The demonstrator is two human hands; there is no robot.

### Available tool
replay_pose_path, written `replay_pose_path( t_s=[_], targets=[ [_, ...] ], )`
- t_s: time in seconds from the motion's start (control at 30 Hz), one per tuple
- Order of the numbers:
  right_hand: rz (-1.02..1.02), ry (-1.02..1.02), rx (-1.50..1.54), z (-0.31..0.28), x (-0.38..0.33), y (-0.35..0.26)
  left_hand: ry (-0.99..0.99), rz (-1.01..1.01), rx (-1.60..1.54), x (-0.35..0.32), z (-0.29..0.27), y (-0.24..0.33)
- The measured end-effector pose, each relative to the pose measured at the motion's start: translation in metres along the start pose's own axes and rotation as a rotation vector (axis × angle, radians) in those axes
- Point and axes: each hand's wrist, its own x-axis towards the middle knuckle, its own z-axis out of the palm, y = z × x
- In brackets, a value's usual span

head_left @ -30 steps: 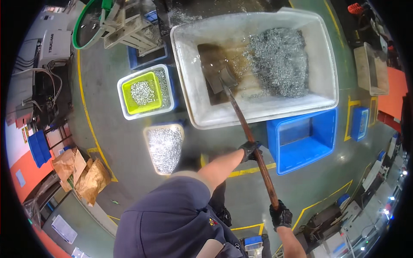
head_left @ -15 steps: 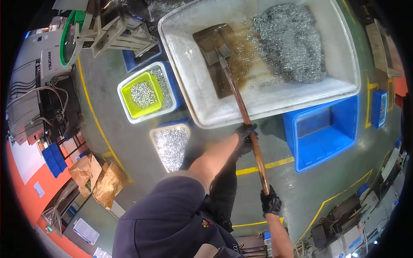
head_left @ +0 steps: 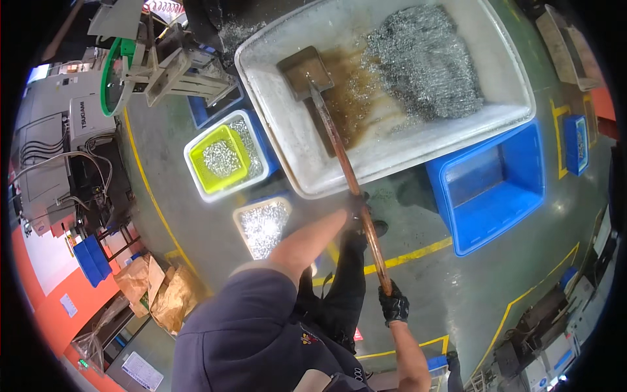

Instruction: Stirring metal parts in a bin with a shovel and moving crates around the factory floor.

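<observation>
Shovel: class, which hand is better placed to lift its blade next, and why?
Probably the left hand: it grips the shovel handle nearer the blade, beside the white tub rim. The right hand holds the handle's far end, suiting steering.

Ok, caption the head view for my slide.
Both gloved hands, left hand and right hand, grip a long-handled shovel resting in a white tub of metal shavings.

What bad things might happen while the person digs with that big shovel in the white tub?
The shovel blade sits near the tub's edge, so shiny metal bits might spill onto the floor. The brown wet patch could splash out. The left hand and right hand grip a long handle, so a slip might swing it toward the blue bin.
</observation>
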Motion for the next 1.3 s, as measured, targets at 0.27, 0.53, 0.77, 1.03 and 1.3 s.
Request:
replay_pose_path(
  t_s=[0.27, 0.53, 0.77, 1.03, 1.3],
  targets=[
    [-0.048, -0.033, -0.035, -0.033, -0.052, 0.006, 0.018, 0.084, 0.035, -0.063, 0.0, -0.019],
    [-0.03, 0.027, -0.117, -0.12, -0.15, 0.021, -0.008, 0.128, -0.007, -0.19, 0.082, -0.021],
    [0.056, -0.024, -0.035, -0.231, -0.263, -0.056, -0.166, 0.054, -0.015, -0.311, 0.121, 0.007],
    [0.128, -0.027, 0.384, -0.322, -0.306, -0.061, -0.469, 0.095, -0.095, -0.413, 0.144, 0.093],
    [0.186, 0.048, 0.242, -0.406, -0.292, -0.207, -0.698, 0.248, -0.186, -0.435, 0.149, 0.214]
  ],
)
